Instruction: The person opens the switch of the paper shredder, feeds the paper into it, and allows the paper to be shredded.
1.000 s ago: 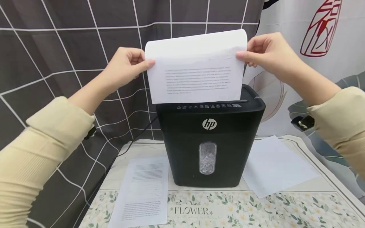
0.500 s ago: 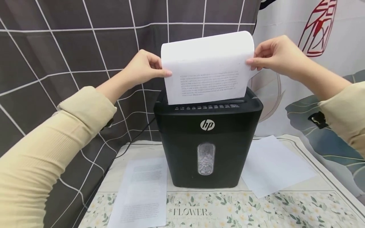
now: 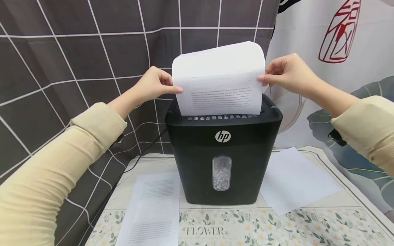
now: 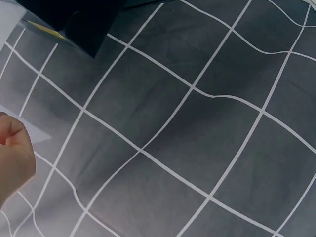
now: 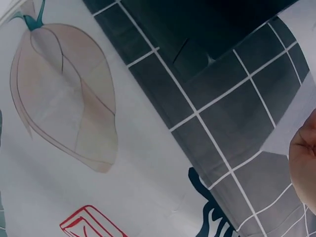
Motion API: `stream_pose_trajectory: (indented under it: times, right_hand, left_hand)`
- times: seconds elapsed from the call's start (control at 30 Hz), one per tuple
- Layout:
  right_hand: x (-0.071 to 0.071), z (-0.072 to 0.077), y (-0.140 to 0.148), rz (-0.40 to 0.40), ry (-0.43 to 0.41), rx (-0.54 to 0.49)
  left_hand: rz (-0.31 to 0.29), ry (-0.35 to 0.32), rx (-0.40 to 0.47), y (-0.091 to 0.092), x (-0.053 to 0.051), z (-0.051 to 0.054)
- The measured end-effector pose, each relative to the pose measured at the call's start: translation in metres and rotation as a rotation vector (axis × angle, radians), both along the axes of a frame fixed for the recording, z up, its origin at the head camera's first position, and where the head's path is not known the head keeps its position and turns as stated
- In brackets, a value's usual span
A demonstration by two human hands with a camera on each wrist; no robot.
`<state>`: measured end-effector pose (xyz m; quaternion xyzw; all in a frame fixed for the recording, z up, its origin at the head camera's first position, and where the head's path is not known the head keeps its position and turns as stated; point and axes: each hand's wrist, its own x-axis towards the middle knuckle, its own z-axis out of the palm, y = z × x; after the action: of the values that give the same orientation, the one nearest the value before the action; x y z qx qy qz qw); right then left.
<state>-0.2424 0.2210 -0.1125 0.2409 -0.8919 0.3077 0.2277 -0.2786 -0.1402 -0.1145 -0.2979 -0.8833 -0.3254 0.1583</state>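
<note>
A printed sheet of paper point(image 3: 219, 82) stands over the top slot of a black HP paper shredder point(image 3: 197, 157), its lower edge at the slot and its upper part curling backward. My left hand point(image 3: 157, 83) pinches the sheet's left edge, thumb in front. On the opposite edge, my right hand point(image 3: 290, 74) pinches it the same way. Whether the lower edge is inside the slot cannot be told. In the left wrist view only part of the left hand point(image 4: 15, 160) shows at the border; the right hand point(image 5: 303, 158) is likewise cut off in the right wrist view.
Left of the shredder lies another printed sheet point(image 3: 150, 208) on the floral tablecloth point(image 3: 261, 227). Blank-looking sheets point(image 3: 298, 179) lie to its right. Paper shreds show through the shredder's window point(image 3: 221, 173). A black cord point(image 3: 141, 155) runs behind, before a dark grid curtain point(image 3: 83, 58).
Both hands have come down with the sheet, which first shifted right over the shredder. Less of the printed text now shows above the slot. The grip on both edges stays the same.
</note>
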Motion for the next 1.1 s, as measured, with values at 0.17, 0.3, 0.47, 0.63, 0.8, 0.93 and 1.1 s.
stream_pose_trajectory:
  times: [0.17,0.3,0.47,0.63,0.8,0.93,1.1]
  right_hand:
    - [-0.004,0.0,-0.001,-0.016,0.056,0.013]
    - [-0.008,0.0,-0.002,-0.038,0.055,0.027]
    - [-0.009,-0.003,-0.002,-0.025,0.042,0.028]
    - [-0.009,-0.009,-0.003,-0.023,0.018,0.044]
    - [-0.011,-0.015,-0.002,-0.02,-0.041,0.031]
    - [-0.012,-0.016,-0.001,-0.018,-0.071,0.038]
    - [-0.012,-0.016,0.0,-0.001,-0.106,0.072]
  left_hand:
    - [-0.006,0.033,-0.006,0.002,-0.006,-0.003]
    - [0.013,0.038,-0.027,0.002,-0.007,-0.002]
    - [0.022,0.032,-0.011,0.001,-0.007,-0.001]
    - [0.028,0.041,-0.054,0.0,-0.009,-0.005]
    - [0.028,0.033,-0.076,0.0,-0.007,-0.01]
    - [0.038,0.023,-0.096,0.001,-0.006,-0.011]
    - [0.05,-0.007,-0.16,0.002,-0.004,-0.011]
